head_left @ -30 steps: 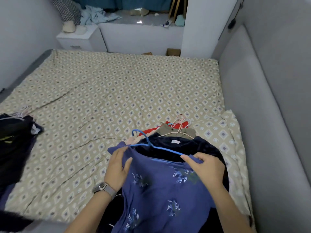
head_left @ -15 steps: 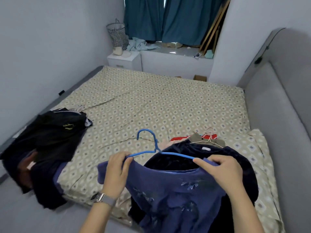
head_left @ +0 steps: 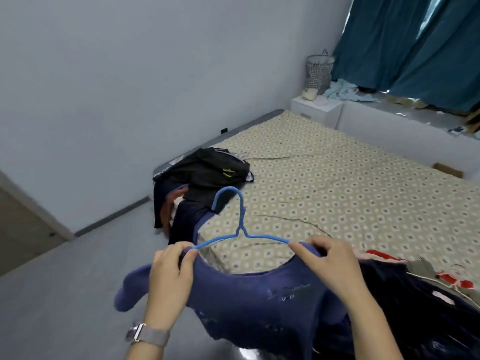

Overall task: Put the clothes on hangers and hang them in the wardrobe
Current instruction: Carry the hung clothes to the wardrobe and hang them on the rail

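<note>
Blue top: soft, limp, light — hangs on the blue hanger above the bed edge.
Left hand: pinches the left shoulder.
Right hand: pinches the right shoulder.
Best hold: the stiff hook — fabric may slide.

Grey walls, patterned bed, teal curtains.

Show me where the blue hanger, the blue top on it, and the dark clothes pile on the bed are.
blue hanger [head_left: 241,211], head view, on the neck below the hook.
blue top [head_left: 249,300], head view, on the chest fabric between the hands.
dark clothes pile [head_left: 205,175], head view, on the black garment on top.
</note>
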The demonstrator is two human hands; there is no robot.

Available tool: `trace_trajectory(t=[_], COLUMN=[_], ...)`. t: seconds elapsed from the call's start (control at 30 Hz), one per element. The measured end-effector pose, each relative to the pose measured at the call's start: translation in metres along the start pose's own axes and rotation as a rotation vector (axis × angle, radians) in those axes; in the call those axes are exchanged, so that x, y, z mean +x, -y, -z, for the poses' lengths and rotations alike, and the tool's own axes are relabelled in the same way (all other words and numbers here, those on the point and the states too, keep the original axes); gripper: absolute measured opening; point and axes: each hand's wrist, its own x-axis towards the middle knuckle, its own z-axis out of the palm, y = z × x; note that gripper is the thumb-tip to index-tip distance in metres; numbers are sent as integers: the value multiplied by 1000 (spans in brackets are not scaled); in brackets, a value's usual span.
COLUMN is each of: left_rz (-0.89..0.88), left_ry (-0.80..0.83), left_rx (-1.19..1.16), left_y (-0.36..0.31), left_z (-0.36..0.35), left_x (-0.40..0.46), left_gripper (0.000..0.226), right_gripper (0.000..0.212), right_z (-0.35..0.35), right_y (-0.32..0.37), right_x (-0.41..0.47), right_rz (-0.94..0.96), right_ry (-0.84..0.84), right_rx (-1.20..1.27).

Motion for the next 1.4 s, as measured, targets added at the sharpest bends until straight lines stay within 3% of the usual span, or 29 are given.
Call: trace_trajectory(t=[0.13, 0.37, 0.53, 0.57, 0.63, 0.7, 0.77, 1.0, 1.4], left_rz=[148, 357, 557, 594, 652, 696, 737, 846, 1004], left_ry=[-160, -520, -675, -708, -784, -853, -896, -1059, -1078], left_rx=[68, 88, 209, 213, 180, 161, 192, 187, 204], left_y=[24, 41, 60, 63, 64, 64, 68, 105, 181], left_z=[40, 90, 123, 128, 138, 151, 164, 232, 359], left_x=[-11, -51, -92, -102, -122, -140, -159, -212, -268], left_gripper=[10, 27, 20, 17, 17, 26, 34, 35, 30], right_gripper=[53, 62, 17, 18, 40, 30, 11, 28, 21], right_z=[-43, -109, -163, -173, -190, -209, -228, -308, -437], right_y=[41, 104, 143, 149, 160, 173, 192, 270, 362], right_x=[23, 46, 48, 45, 40, 32, 19, -39, -143], right_rz=[190, 489, 700, 732, 803, 850, 905, 1033, 1081], right_ry=[102, 453, 671, 710, 754, 809, 876, 1090, 1184], right_rx=[-27, 72, 82, 73, 65, 61, 69, 111, 182])
